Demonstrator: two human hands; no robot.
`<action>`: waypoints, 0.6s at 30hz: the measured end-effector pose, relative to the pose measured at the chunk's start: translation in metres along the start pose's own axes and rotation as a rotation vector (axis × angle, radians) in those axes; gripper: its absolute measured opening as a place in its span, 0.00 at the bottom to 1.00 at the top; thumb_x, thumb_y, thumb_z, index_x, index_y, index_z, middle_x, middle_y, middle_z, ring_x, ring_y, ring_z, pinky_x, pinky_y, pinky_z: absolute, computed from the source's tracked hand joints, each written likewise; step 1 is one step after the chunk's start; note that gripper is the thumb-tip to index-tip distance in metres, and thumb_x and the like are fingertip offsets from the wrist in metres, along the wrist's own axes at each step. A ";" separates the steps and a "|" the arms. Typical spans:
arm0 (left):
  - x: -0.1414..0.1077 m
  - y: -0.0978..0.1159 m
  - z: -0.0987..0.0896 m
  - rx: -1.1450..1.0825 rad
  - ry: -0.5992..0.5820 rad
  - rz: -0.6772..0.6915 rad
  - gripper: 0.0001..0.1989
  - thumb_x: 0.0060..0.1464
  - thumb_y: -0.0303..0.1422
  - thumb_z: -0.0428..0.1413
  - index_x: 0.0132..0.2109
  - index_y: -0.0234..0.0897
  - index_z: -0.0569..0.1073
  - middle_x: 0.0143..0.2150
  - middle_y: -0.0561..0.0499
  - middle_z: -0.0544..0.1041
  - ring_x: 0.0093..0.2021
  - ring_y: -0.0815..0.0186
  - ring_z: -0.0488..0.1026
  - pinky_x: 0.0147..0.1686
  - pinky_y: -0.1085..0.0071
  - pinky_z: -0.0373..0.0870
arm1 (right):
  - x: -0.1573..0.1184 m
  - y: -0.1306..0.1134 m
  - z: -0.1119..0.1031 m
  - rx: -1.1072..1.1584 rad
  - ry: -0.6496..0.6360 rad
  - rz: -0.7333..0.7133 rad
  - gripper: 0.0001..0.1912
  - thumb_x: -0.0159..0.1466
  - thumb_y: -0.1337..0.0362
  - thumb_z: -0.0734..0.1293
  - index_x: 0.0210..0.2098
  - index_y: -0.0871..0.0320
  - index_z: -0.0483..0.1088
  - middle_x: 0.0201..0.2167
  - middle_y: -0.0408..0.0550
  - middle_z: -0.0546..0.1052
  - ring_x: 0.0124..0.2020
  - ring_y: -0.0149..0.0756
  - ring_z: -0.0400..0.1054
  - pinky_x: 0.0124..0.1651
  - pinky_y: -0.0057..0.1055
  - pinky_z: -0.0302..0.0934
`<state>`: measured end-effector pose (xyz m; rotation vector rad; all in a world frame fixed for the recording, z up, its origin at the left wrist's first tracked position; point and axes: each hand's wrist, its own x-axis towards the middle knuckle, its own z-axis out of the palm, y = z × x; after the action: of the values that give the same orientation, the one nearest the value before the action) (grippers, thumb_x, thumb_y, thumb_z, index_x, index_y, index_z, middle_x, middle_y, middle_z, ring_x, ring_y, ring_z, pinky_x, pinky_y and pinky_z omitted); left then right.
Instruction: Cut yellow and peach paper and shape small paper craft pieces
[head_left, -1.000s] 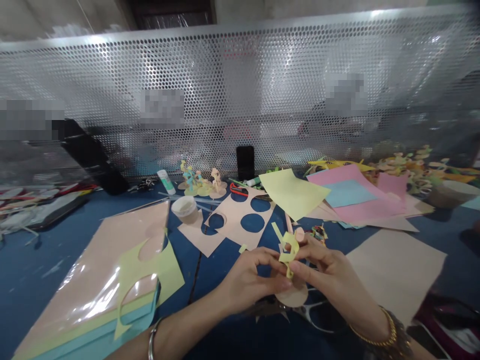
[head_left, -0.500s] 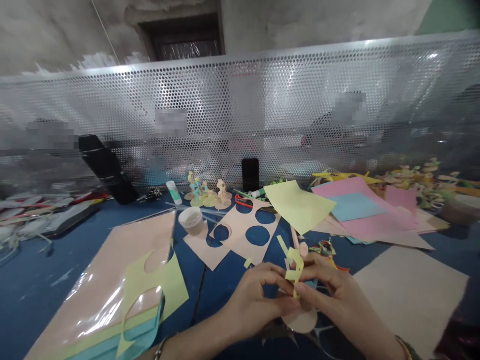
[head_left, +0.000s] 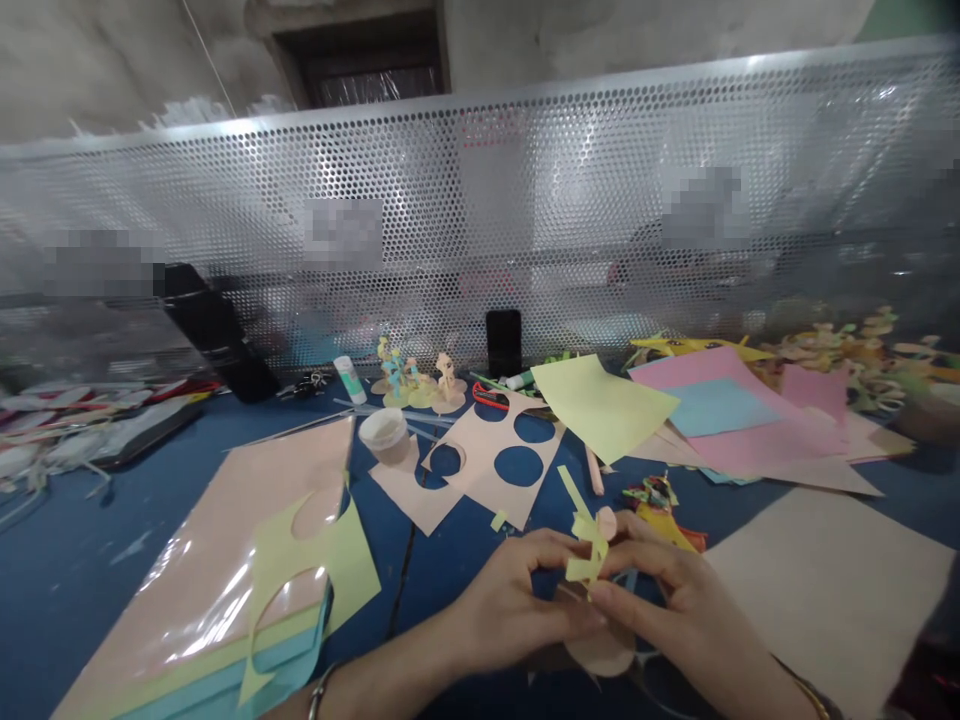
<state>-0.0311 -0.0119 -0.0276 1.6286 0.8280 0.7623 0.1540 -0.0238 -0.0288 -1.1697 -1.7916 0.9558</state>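
Between my two hands is a small paper figure (head_left: 588, 550) made of yellow strips, with a pale pink disc near its top. My left hand (head_left: 514, 598) pinches it low down from the left. From the right, my right hand (head_left: 667, 592) grips it with thumb and fingers. A round pale pink paper base (head_left: 600, 648) shows beneath the fingers. Part of the figure is hidden by my fingers. Just beyond my right hand lies a small heap of colourful scraps (head_left: 656, 505), and a rolled pink paper piece (head_left: 594, 472) is close by.
Pink paper with round holes (head_left: 491, 435), a white cup (head_left: 385, 436), a glue stick (head_left: 349, 380) and finished paper figures (head_left: 412, 380) are ahead. A plastic-sleeved pink sheet (head_left: 217, 540) lies left, coloured sheets (head_left: 742, 400) right. A perforated metal screen (head_left: 420, 200) stands behind.
The yellow strips of the figure have tilted and shifted slightly between my fingers. Both hands stay on it. The view has shifted a little.
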 end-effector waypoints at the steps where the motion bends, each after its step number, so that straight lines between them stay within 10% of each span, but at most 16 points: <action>1: 0.000 -0.001 0.000 0.000 -0.007 0.005 0.09 0.49 0.34 0.62 0.36 0.33 0.78 0.44 0.47 0.76 0.43 0.61 0.72 0.43 0.70 0.65 | 0.000 0.000 0.000 -0.004 -0.003 0.005 0.07 0.58 0.55 0.69 0.27 0.49 0.76 0.36 0.45 0.74 0.38 0.38 0.70 0.47 0.34 0.66; 18: 0.002 -0.010 0.001 -0.062 0.122 0.066 0.10 0.45 0.36 0.66 0.32 0.34 0.79 0.39 0.45 0.77 0.41 0.61 0.73 0.43 0.68 0.66 | 0.003 0.002 0.000 -0.072 0.064 0.000 0.05 0.56 0.59 0.69 0.25 0.50 0.77 0.34 0.46 0.77 0.39 0.41 0.72 0.44 0.33 0.68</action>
<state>-0.0300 -0.0093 -0.0377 1.5727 0.8321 0.9326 0.1540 -0.0200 -0.0299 -1.2309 -1.7880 0.8509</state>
